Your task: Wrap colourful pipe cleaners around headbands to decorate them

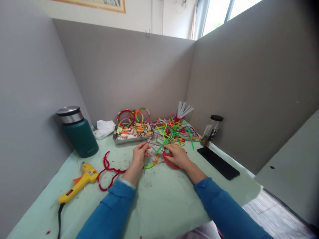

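My left hand (140,154) is closed in a pinch on a pale pink pipe cleaner (151,154) near the middle of the table. A ring wrapped in green, yellow and orange (151,165) hangs or lies just below the pinch; which of the two I cannot tell. My right hand (178,156) is closed, its fingers curled near a thin greyish item (159,148) too small to make out. Under that palm shows a red pipe cleaner loop (170,163). A green pipe cleaner (161,145) runs between the two hands.
Behind my hands stand a metal tray (133,140) of shells with wrapped rings on it and a heap of coloured pipe cleaners (174,131). At left are a green bottle (81,137), a yellow glue gun (79,186) and a red pipe cleaner (106,169). A black phone-like slab (218,162) lies right.
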`<state>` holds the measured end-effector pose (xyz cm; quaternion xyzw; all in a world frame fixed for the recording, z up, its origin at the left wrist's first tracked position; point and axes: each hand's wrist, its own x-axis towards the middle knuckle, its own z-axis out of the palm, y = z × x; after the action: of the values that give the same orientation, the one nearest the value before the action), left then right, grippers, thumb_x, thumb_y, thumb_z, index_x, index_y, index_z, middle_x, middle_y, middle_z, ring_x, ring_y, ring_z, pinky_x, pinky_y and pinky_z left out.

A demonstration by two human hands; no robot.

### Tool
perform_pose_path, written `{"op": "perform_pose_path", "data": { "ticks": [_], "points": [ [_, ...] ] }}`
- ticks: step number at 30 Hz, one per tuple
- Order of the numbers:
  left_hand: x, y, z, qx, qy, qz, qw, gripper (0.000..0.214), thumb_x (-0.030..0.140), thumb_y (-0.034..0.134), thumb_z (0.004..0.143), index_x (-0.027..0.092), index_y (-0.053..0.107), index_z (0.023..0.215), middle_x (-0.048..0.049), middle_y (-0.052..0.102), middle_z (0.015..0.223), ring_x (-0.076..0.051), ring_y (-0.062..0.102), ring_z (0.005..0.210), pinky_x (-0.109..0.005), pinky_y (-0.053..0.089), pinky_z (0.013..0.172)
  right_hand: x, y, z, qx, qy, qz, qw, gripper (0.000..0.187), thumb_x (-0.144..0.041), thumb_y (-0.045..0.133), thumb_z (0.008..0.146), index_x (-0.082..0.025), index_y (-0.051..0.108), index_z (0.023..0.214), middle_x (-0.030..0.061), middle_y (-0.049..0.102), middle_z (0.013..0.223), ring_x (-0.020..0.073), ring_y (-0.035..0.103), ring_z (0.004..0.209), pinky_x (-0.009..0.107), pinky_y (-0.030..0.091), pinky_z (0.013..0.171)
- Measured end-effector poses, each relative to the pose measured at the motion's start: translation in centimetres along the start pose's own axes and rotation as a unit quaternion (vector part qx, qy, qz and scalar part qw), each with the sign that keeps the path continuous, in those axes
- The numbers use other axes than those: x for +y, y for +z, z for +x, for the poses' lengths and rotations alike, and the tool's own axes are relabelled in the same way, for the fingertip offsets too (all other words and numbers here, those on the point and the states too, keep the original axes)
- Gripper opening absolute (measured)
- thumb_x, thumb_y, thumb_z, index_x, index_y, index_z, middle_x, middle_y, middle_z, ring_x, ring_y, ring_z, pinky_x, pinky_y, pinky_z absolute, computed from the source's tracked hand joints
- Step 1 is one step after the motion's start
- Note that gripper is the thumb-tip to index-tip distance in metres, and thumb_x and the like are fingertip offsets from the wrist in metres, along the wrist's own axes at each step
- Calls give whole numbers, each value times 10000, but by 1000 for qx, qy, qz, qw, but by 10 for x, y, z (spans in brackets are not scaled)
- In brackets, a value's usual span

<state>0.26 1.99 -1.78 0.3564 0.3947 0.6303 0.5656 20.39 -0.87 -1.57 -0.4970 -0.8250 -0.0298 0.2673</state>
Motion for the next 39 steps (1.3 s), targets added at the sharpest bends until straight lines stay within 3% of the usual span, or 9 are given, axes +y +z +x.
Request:
{"op": "perform_pose_path", "data": {
  "ticks": [21, 28, 34, 39],
  "points": [
    [1, -1, -1, 4, -1, 16, 1000, 401, 298, 724, 562, 68, 632, 877, -24, 625, 600, -24, 339, 336, -213, 303, 373, 4, 6, 1, 0, -10, 25, 1000, 351, -314, 515, 803, -242, 592, 1138, 50, 669, 1008, 185, 610, 886, 249, 416, 743],
    [4, 1, -3, 1, -5, 22, 1000, 450, 320, 736, 550, 66, 648, 910, -23, 622, 602, -17, 330, 343, -207, 293, 379, 0, 4, 2, -9, 3, 6, 1000, 309, -327, 493, 814, -232, 623, 1078, 49, 689, 905, 176, 618, 802, 235, 394, 669],
    [3, 0, -2, -1, -3, 16, 1000, 438, 308, 725, 559, 77, 638, 921, -17, 620, 603, -20, 340, 345, -203, 285, 381, -1, 3, 3, 20, 77, -29, 996, 318, -355, 461, 831, -239, 599, 1093, 49, 677, 960, 193, 608, 853, 254, 385, 684],
    [4, 0, -1, -12, -7, 20, 1000, 396, 254, 716, 561, 90, 639, 913, 11, 584, 557, -21, 346, 354, -188, 263, 372, 10, 9, 3, -12, 183, -97, 978, 358, -404, 472, 814, -240, 573, 1116, 76, 650, 988, 230, 599, 829, 301, 388, 669]
  ]
}}
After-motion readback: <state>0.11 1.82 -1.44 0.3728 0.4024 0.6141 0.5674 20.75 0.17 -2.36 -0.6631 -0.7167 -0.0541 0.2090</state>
